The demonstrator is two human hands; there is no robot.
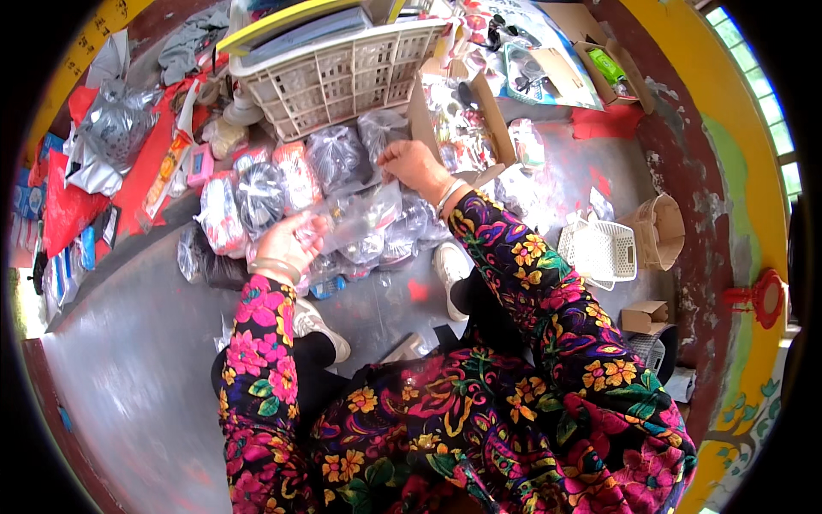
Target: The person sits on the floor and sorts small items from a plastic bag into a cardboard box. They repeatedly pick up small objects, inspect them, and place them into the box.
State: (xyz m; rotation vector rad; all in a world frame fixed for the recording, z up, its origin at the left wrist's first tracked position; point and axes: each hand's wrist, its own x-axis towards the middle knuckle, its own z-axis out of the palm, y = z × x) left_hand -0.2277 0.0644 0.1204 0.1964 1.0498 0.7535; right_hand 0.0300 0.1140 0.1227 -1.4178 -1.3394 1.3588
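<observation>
A clear plastic bag (364, 218) stretches between my two hands above a pile of bagged goods. My left hand (289, 244), palm partly up, has its fingers curled on the bag's left side. With fingertips pinched together, my right hand (417, 171) grips the bag's upper right edge. What the bag contains is hard to make out through the glare. Around it lie a bag of dark items (262, 197), a red-and-white packet (297, 176), another white-and-red bag (223, 214) and a grey-black bundle (336, 157) in clear plastic.
Behind the pile stands a large white plastic crate (330, 81); a cardboard box (499, 120) of small goods is beside it. White baskets (599, 253) and a brown carton (659, 231) sit at the right. My shoes (321, 330) flank the pile's near side.
</observation>
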